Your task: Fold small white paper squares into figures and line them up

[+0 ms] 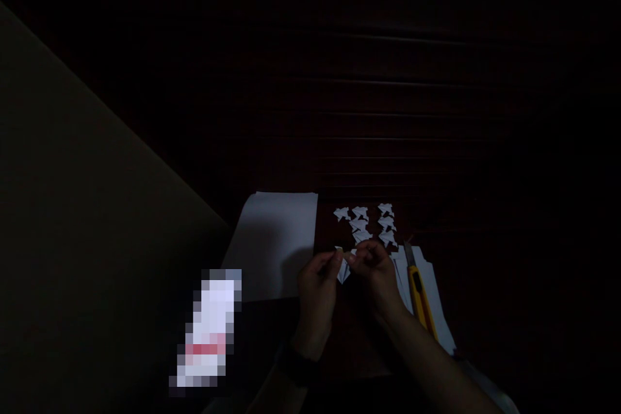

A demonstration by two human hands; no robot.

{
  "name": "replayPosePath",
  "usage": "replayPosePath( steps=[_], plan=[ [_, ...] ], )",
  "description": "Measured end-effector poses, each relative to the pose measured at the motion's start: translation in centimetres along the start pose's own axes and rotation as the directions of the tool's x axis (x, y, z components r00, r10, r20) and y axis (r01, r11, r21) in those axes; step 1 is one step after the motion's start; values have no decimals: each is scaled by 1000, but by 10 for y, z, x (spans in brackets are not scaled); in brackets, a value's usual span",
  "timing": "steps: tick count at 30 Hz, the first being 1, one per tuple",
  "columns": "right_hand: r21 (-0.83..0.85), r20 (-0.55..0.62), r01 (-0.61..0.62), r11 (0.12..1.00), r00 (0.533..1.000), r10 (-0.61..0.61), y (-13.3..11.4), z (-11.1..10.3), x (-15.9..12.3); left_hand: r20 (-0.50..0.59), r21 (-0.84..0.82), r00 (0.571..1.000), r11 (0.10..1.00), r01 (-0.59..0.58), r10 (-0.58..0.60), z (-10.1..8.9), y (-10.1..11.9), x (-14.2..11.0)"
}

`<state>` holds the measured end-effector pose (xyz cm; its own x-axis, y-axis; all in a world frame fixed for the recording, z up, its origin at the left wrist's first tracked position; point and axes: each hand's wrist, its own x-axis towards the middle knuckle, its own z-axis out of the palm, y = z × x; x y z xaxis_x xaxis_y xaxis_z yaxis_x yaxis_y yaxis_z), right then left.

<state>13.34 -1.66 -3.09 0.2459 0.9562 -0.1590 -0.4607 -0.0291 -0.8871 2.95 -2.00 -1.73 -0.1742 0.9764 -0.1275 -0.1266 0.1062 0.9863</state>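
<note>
1. The folded paper [343, 273] is right at my fingertips, between my left hand [316, 284] and right hand [381, 272]; both touch it, so neither is nearer.
2. Its point aims toward my body, and its long axis seems to run away from me; whether it touches the counter [352, 343], I can't tell.
3. My left fingers pinch its left edge; my right fingers pinch the upper right, though the dark blurs that grip.
4. Just beyond lie small folded pieces [359, 225]. Left is a white sheet [286, 233]; right, a yellow cutter [421, 301] on the paper stack [435, 291], blade pointing away from me.
5. I can read no brand, label or writing; a lower-left patch [208, 317] is pixelated.
</note>
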Motion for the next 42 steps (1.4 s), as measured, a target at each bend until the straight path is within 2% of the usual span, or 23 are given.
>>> replayPosePath(
  steps=[3, 5, 9, 12, 16, 20, 24, 31, 42],
  plan=[
    [-6, -15, -42, 999, 999, 42, -1, 1, 1, -18, -81, 1000, 996, 25, -26, -2, 3, 2],
    [-75, -7, -55, 996, 999, 54, -3, 1, -1, -33, -104, 999, 994, 24, -28, -4, 4, 3],
    [-288, 46, 35, 957, 999, -23, -5, 1, -5, -33, -131, 999, 991, 15, -19, -5, 4, 3],
    [-355, 77, 69, 932, 996, -44, -6, 0, -6, -33, -155, 999, 987, 35, -40, -5, 2, 3],
    [-386, 89, 75, 919, 995, -44, -6, -2, -5, -56, -176, 995, 982, 70, -80, -6, -2, 5],
    [-396, 77, 63, 916, 996, -35, -4, -4, -1, -80, -128, 996, 991, 34, -44, -5, -2, 5],
    [-429, 60, 48, 902, 998, -25, -9, -8, 2, -46, -73, 999, 997, 17, -21, -5, -2, 3],
    [-467, 169, 72, 881, 986, 9, -22, -10, 2, -44, -106, 998, 994, 31, -35, -9, -1, 7],
    [-524, 152, 86, 847, 988, -6, -22, -15, 6, -22, -59, 999, 997, 48, -50, -7, -4, 5]
  ],
)
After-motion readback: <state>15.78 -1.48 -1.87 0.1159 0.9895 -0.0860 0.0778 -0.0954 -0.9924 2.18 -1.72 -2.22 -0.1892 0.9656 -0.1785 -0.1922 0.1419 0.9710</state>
